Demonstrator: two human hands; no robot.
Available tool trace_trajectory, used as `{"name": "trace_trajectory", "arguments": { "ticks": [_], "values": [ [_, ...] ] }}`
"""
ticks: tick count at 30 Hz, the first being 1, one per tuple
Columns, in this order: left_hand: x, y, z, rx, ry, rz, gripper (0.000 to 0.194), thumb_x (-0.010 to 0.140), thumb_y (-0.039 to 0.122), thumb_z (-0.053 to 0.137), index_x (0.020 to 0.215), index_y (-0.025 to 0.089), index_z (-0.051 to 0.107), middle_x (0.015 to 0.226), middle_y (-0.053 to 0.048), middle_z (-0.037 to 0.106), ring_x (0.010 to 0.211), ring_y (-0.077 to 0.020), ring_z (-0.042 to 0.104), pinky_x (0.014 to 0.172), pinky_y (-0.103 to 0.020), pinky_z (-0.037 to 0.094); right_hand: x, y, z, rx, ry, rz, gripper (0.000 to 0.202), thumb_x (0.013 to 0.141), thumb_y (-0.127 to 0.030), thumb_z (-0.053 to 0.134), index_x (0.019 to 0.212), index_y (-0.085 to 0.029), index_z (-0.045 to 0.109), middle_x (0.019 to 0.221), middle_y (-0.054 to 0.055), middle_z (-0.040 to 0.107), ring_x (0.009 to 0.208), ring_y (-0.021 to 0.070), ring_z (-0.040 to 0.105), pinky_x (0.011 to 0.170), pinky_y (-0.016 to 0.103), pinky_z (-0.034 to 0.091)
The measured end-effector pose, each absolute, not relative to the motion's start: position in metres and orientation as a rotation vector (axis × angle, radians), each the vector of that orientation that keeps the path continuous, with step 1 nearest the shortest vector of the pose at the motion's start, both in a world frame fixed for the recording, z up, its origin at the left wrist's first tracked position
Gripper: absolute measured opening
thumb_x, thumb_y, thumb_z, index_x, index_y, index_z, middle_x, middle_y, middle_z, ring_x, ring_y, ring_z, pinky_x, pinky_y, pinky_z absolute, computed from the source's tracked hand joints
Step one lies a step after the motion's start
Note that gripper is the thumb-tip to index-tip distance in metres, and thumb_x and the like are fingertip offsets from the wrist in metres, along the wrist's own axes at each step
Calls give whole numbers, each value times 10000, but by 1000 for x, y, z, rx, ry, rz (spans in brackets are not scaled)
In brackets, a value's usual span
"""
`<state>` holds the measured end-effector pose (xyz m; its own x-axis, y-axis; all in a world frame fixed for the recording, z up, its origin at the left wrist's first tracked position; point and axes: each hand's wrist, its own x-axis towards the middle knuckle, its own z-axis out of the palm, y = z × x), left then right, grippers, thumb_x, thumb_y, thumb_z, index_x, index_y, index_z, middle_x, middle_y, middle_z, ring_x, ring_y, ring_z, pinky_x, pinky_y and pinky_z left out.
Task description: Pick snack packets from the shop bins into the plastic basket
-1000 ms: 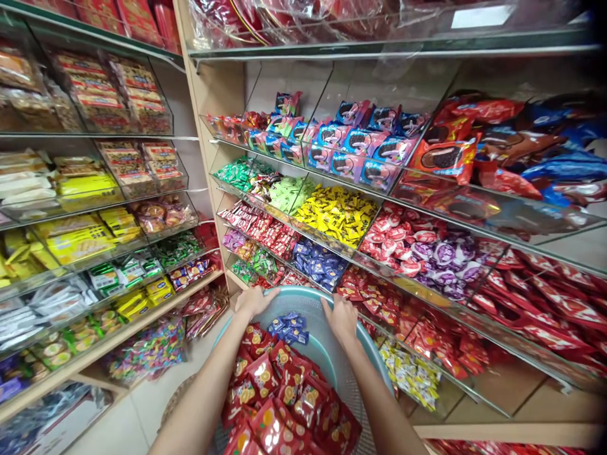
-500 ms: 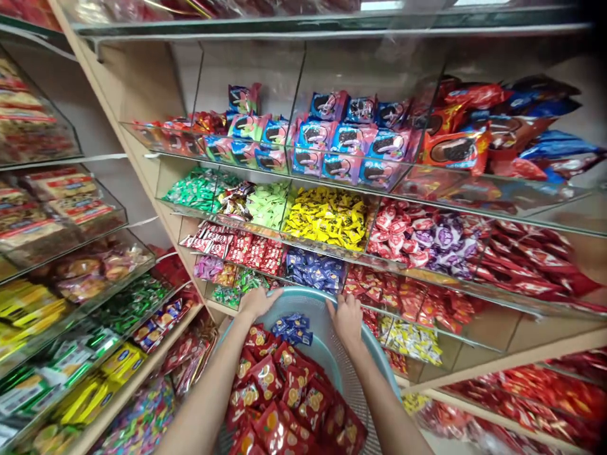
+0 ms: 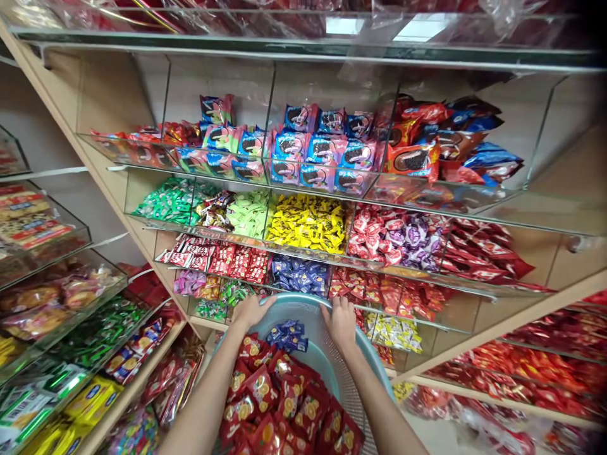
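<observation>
We curl the fingers (image 3: 345, 308) of our left hand (image 3: 249, 313) and right hand (image 3: 340, 322) tightly over the far rim of a teal basket (image 3: 303, 298), where red packets (image 3: 284, 404) lie heaped beside blue packets (image 3: 288, 335), before shelves (image 3: 109, 95) of wrapped sweets (image 3: 308, 224).

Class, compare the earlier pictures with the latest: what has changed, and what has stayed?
The view has swung right, so the yellow sweets sit further left in frame and more red sweets show at lower right. Nothing was taken hold of or let go: the left hand and right hand still grip the basin, and its red packets and blue packets lie much as before.
</observation>
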<state>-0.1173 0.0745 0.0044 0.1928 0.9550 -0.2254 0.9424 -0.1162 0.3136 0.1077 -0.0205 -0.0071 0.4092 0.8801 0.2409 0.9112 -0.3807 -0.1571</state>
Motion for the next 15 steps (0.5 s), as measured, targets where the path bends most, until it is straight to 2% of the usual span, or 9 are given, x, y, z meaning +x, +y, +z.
{"name": "trace_trajectory", "arguments": {
  "ticks": [15],
  "values": [
    [-114, 56, 5, 2031, 1915, -23, 778, 618, 768, 173, 825, 169, 625, 887, -150, 618, 834, -297, 565, 712, -384, 407, 117, -25, -12, -2317, -1638, -16, 317, 815, -379, 351, 938, -156, 540, 945, 102, 507, 887, 221, 428, 773, 295, 309]
  ]
}}
